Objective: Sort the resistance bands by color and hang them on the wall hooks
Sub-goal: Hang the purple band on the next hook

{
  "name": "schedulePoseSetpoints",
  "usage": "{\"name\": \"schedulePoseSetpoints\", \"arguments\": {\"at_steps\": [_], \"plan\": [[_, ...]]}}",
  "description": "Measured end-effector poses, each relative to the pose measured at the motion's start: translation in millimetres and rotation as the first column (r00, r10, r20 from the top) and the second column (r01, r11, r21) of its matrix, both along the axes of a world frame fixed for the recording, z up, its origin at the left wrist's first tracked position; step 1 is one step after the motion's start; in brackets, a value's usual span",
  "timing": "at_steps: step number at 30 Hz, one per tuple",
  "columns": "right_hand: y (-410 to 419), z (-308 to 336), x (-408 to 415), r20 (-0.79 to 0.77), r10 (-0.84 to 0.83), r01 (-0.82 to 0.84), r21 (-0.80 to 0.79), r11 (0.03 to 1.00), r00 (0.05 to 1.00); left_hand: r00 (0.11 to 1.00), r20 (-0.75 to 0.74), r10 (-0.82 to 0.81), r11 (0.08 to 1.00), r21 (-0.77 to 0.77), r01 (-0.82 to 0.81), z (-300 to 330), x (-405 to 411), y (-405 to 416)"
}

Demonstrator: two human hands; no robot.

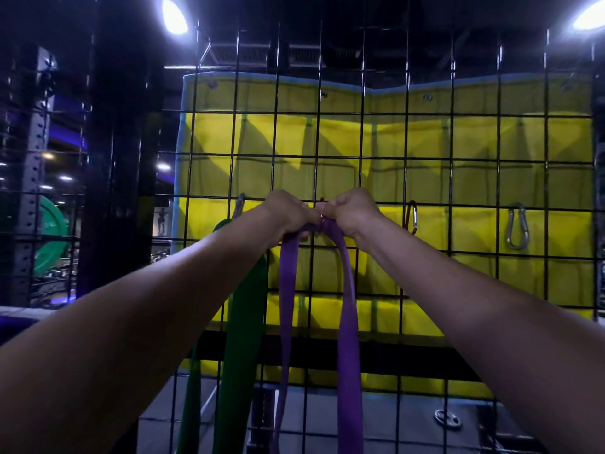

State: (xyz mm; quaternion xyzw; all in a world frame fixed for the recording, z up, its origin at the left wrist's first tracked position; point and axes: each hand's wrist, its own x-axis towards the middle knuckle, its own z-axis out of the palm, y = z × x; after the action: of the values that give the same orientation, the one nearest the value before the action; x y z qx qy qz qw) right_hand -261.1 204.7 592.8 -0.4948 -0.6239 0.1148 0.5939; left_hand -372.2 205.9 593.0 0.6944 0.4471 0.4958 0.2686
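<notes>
We are up at the wire grid (429, 178) now, both arms stretched out to the centre of the frame. Our left hand (288, 214) is curled round the top of the purple band (348, 306), and our right hand (352, 209) pinches the same spot from the other side, knuckles almost touching. Between them a small metal clip shows, hard to make out; we judge we are threading the band's loop onto it. The two purple straps drop straight down from our hands to the bottom edge of the frame.

Left of centre, the green band (242, 322) already hangs from its own clip (239, 204), partly behind our left forearm, so that colour looks done. The purple one is the step in hand, and whether it is fully seated we cannot tell.

To the right of centre, two more carabiners wait bare on the grid: a reddish carabiner (412, 217) just past our right wrist and a silver carabiner (518, 227) further right. The yellow mat (474, 139) hangs behind the grid. No other bands show, so how many remain we cannot say.
</notes>
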Motion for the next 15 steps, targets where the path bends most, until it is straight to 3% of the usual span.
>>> {"name": "schedulePoseSetpoints", "arguments": {"at_steps": [6,15], "plan": [[8,-8,0,-0.068,0.021,-0.018,0.056,0.998,0.997,0.998,-0.047,0.028,0.996,0.086,-0.024,-4,-3,-1],[11,-1,-10,-0.041,-0.186,0.186,0.002,0.982,0.982,0.992,0.099,-0.077,0.981,0.185,0.058,-11,-12,9]]}}
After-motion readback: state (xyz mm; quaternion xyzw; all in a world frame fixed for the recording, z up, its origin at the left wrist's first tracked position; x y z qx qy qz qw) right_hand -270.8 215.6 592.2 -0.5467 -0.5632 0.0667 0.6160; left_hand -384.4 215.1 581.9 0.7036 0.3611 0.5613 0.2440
